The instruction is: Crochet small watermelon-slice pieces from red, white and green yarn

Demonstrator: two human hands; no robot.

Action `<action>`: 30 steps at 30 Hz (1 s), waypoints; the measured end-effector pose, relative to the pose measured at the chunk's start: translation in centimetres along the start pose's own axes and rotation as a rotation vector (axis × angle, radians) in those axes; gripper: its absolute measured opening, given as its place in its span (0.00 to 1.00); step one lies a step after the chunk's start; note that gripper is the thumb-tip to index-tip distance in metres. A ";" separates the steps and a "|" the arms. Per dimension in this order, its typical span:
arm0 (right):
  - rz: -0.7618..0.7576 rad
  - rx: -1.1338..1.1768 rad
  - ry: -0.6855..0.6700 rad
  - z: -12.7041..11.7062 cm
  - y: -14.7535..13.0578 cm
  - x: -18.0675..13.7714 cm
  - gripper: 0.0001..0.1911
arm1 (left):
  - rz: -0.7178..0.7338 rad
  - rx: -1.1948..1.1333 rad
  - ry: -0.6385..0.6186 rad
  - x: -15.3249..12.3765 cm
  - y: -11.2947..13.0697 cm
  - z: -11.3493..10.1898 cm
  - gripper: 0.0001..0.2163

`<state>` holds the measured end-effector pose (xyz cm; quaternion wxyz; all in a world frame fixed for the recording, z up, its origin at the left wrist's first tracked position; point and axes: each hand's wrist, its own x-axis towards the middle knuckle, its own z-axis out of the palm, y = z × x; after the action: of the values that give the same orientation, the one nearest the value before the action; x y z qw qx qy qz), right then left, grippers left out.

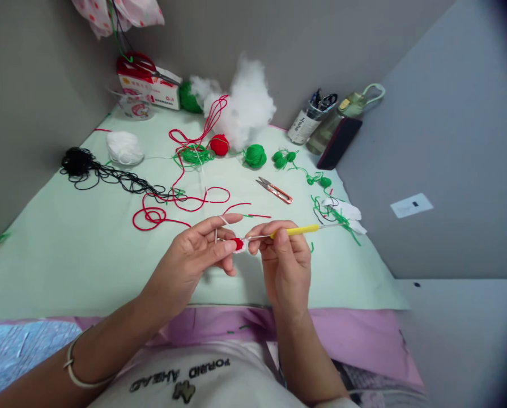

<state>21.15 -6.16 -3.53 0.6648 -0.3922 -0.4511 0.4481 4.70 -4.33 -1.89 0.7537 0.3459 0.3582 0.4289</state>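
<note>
In the head view, a small red-and-white crocheted piece [239, 245] is held above the near middle of the pale green table cover [87, 272], between the two hands. The left hand [204, 249] pinches it between thumb and fingers, its index finger stretched out with a white strand [216, 236] looped about the fingers. The right hand [285, 252] grips a yellow-handled crochet hook [298, 230] like a pen, its metal end pointing left and meeting the piece's right edge.

As far as shows, the red middle is formed and white stitches run along part of its edge. The work looks unfinished: the hook is at the edge and the white strand appears to lead into it, so the white part is probably what is under way. How much of the edge is left cannot be told, since the left fingers cover much of it.

Farther off, loose red yarn [153, 218] lies in loops left of the middle, and orange-handled snips [274, 190] rest beyond the right hand, touched by neither hand. A heap of white stuffing [251, 105] stands at the far side. To the right are small green pieces [281, 161], joined by strands, and yarn scraps [342, 215].
</note>
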 end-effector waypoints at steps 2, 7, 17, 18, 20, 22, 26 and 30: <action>-0.012 -0.042 -0.008 0.0 -0.2 -0.1 0.11 | 0.010 0.028 0.004 0.0 -0.1 -0.1 0.15; -0.201 -0.270 -0.044 -0.1 -0.8 -0.7 0.10 | 0.059 0.133 0.037 0.0 -0.3 -0.2 0.16; -0.652 -0.873 -0.160 -0.2 0.6 -1.7 0.20 | 0.003 -0.037 0.021 0.1 -0.6 0.1 0.22; -0.643 -0.845 -0.145 -0.2 0.7 -1.7 0.19 | -0.073 -0.103 -0.006 0.2 -0.6 0.1 0.21; -0.531 -0.673 -0.084 -0.1 0.6 -1.5 0.15 | -0.177 -0.196 -0.022 0.4 -0.5 -0.1 0.19; -0.365 -0.434 -0.005 0.0 0.2 -1.1 0.12 | -0.168 -0.217 -0.001 0.5 -0.2 -0.2 0.18; -0.218 -0.282 -0.019 0.4 -0.3 -0.4 0.09 | -0.075 -0.126 0.011 0.2 0.0 0.1 0.18; -0.306 -0.457 -0.030 0.5 0.2 -0.9 0.11 | 0.028 -0.006 0.038 0.1 -0.6 0.5 0.21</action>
<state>20.42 -6.88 -3.78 0.6124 -0.4525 -0.6042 0.2348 5.37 -4.56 -2.19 0.7417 0.3403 0.3662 0.4472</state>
